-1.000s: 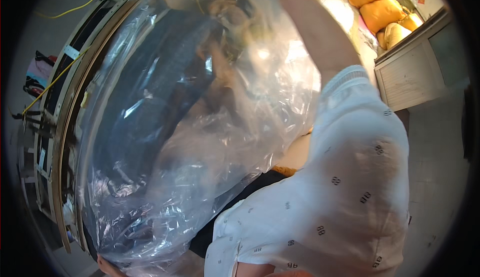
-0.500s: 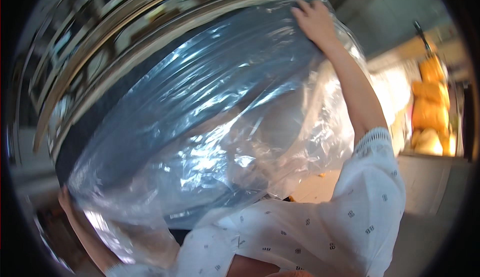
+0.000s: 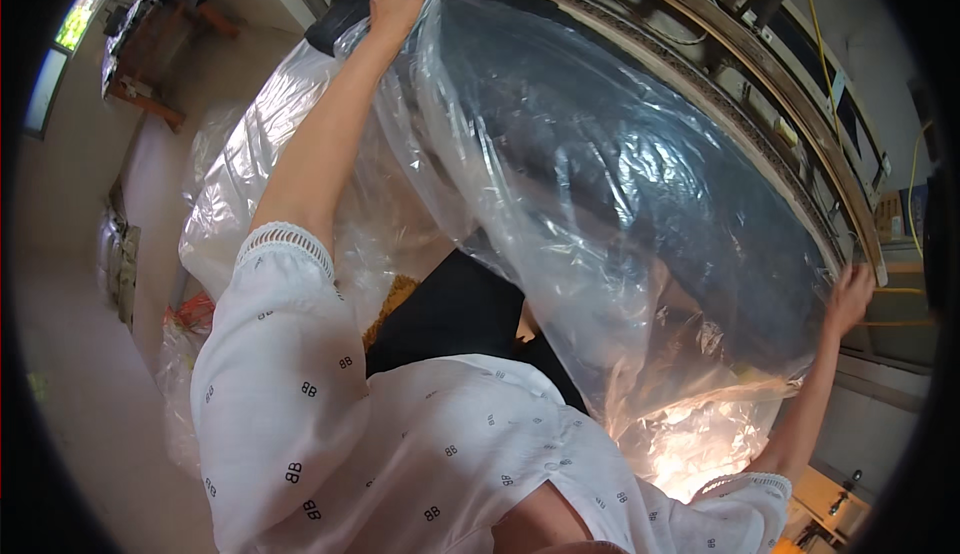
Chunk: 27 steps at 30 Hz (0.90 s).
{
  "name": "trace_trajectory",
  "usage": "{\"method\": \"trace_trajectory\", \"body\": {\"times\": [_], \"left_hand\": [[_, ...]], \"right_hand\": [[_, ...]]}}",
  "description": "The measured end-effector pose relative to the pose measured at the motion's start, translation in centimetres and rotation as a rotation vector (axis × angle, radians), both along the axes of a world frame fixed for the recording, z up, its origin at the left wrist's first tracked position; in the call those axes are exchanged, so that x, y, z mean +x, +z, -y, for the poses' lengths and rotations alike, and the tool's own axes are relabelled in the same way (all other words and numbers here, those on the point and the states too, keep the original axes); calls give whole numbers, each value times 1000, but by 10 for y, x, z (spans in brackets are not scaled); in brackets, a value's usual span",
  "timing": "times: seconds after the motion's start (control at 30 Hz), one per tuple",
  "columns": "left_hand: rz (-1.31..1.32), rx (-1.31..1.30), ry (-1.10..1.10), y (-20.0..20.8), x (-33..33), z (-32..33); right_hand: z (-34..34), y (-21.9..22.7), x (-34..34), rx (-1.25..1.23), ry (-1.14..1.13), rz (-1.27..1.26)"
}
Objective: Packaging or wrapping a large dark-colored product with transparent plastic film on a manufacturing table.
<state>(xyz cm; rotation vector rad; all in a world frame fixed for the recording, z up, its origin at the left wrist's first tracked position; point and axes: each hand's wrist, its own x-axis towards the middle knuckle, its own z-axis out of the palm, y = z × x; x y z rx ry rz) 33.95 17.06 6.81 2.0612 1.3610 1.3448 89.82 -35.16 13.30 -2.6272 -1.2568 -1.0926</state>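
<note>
A large clear plastic sheet (image 3: 600, 174) is spread between my two arms, crinkled and shiny, over dark fabric (image 3: 510, 14) along the far side. My left hand (image 3: 403, 4) is stretched out to the far left and pinches the sheet, bunched in folds below it. Out to the right, my right hand (image 3: 850, 299) is closed at the sheet's right end, beside the machine's edge. Part of the sheet hangs down toward my lap, and through it a bright, warm glow shows at the lower right.
A long machine frame with wooden rails (image 3: 735, 39) curves across the far right, with thin yellow cables (image 3: 822, 44). A dark device on a wooden stand (image 3: 150, 49) is near the far-left wall. Red strands in a clear bag (image 3: 190, 314) lie at lower left.
The view has swung to the left: the rails now lie at upper right, and the window-side wall shows. My hands remain at opposite ends of the sheet; the left now pinches bunched plastic.
</note>
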Motion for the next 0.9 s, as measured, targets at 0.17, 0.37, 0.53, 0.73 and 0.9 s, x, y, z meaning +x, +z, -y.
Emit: {"method": "trace_trajectory", "body": {"times": [0.17,0.37,0.53,0.73,0.9], "left_hand": [[18,-78,23,10,-19,7],[180,54,18,-16,2,-20],[203,8,-38,0,-9,-11],[126,123,-65,-13,2,-30],[-99,20,-105,-7,-18,-23]], "right_hand": [[-172,29,-275,320,728,-626],[-160,-21,-477,-221,1022,-925],[-79,-110,-388,-146,469,-630],[43,-90,-292,-3,263,-999],[98,32,-304,752,372,-1685]]}}
